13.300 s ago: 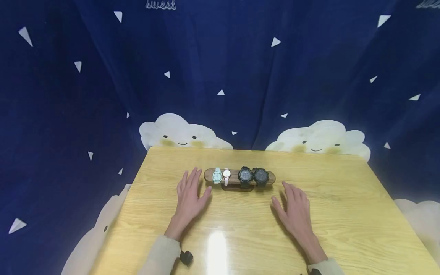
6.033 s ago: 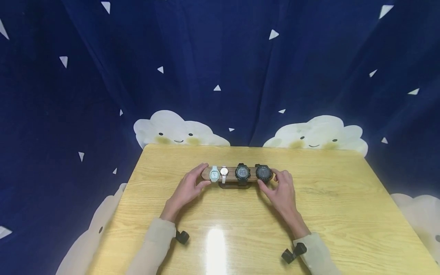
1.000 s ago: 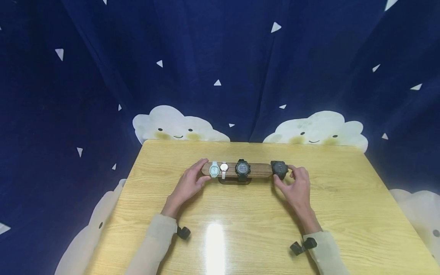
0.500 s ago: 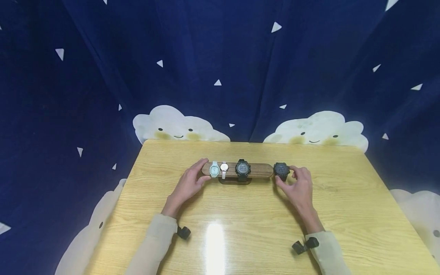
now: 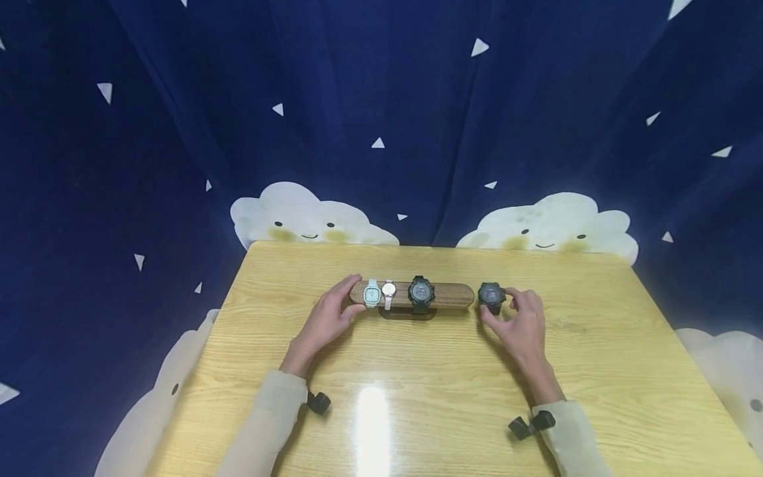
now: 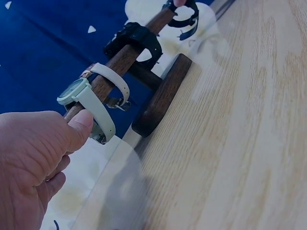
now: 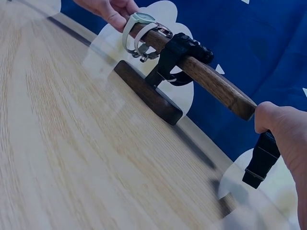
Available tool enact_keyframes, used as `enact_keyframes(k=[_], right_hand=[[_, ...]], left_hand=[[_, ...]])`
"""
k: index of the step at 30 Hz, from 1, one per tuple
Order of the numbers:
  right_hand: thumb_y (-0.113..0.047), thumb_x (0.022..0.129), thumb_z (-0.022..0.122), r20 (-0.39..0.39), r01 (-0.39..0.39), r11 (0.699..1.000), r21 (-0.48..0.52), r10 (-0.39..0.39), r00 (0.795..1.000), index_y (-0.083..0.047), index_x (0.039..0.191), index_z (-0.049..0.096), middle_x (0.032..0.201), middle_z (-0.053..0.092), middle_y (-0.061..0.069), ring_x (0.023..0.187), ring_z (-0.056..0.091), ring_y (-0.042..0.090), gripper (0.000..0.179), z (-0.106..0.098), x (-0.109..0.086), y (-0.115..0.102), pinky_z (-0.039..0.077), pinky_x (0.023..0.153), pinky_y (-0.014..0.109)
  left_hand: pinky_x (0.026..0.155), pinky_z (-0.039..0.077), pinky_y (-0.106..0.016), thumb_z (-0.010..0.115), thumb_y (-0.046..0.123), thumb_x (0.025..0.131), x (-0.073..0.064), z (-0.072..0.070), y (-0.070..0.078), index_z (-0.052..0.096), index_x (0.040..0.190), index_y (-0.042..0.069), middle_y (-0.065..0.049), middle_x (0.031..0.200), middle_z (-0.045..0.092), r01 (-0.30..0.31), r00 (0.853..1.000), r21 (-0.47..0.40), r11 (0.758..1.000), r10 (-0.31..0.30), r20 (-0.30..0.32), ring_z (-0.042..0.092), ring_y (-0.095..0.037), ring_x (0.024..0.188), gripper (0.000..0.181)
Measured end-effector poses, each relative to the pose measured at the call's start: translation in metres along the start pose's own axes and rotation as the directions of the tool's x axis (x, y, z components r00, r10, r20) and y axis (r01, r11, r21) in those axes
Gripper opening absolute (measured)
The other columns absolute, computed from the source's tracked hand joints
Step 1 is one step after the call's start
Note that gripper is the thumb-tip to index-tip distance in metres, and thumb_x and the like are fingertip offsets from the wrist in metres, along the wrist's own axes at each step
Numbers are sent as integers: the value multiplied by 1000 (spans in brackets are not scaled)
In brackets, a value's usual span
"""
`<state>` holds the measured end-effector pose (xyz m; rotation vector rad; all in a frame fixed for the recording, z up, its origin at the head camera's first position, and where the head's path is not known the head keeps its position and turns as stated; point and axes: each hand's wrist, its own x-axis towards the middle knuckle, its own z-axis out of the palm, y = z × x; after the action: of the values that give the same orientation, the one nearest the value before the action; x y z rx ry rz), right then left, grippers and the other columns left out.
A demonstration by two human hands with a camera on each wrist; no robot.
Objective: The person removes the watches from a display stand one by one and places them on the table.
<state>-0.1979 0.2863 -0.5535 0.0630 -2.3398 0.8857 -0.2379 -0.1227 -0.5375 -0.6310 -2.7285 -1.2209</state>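
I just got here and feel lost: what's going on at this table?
A person's right hand holds a black watch, clear of the right end of a wooden watch stand. The left hand holds the stand's opposite end. Strapped around the stand are a mint-green watch, a white-strapped watch and a second dark watch.

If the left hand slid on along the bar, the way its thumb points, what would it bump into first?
Most likely the pale green watch, next to the left hand on the wooden bar; whether they already touch is hard to tell.
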Motion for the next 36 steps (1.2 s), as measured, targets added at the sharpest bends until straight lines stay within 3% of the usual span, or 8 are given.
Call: enact_keyframes(k=[36], right_hand=[[-18,74,90,-2,-17,994,-107,17,1000,8,121,67,88,51,17,85,42,30,59,-12,-4,22,30,70,33]], left_hand=[[125,33,-48,74,22,98,-1,-1,0,49,155,9,-18,159,47,-15,1000,-21,1000,15,-6,42,-33,149,64]])
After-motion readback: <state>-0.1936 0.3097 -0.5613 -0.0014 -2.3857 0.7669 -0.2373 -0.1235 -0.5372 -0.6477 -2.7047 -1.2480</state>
